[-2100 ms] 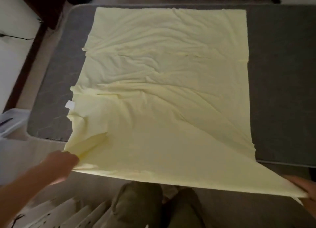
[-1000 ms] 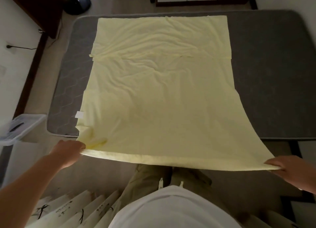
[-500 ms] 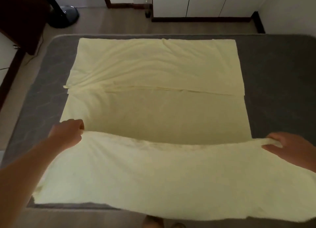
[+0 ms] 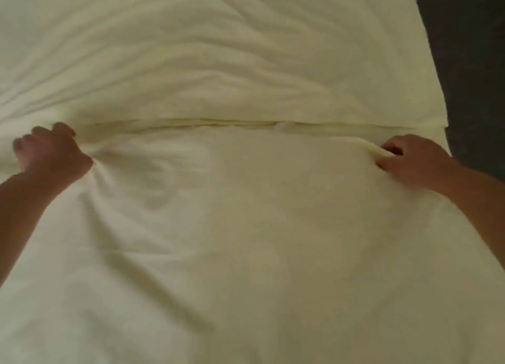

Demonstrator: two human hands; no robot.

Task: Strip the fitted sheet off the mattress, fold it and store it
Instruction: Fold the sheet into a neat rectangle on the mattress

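Head view: arms outstretched, left hand (image 4: 52, 156) and right hand (image 4: 410, 160) each clutch the folded fitted sheet (image 4: 246, 240).

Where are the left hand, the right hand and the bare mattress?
left hand (image 4: 52, 156): head view, back of the hand.
right hand (image 4: 410, 160): head view, knuckles; fingers pinch the sheet (image 4: 246, 240).
mattress (image 4: 475, 63): head view, bare grey strip at right.

Dark grey mattress (image 4: 475, 63); pale yellow sheet (image 4: 246, 240) spread flat on it.
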